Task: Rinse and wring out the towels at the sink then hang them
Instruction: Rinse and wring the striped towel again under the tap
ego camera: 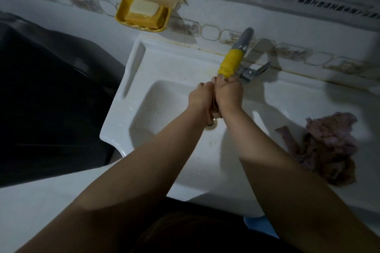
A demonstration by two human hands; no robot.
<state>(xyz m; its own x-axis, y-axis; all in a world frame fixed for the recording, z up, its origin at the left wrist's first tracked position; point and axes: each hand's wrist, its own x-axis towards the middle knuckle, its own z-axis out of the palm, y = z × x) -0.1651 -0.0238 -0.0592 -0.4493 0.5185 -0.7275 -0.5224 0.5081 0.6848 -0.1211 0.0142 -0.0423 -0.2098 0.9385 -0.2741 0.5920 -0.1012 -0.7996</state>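
Both my hands meet over the white sink (164,63), just under the faucet's yellow spout (229,63). My left hand (200,96) and my right hand (228,92) are pressed together, fingers curled round a small wad of brownish towel (215,113). Only a sliver of that towel shows between the palms, above the drain (210,125). A second, pink crumpled towel (329,146) lies on the sink's right ledge, apart from both hands.
A metal faucet handle (254,72) sticks out to the right of the spout. A yellow soap dish (121,17) holding a bar of soap hangs on the tiled wall at upper left. A dark appliance (47,98) stands left of the sink.
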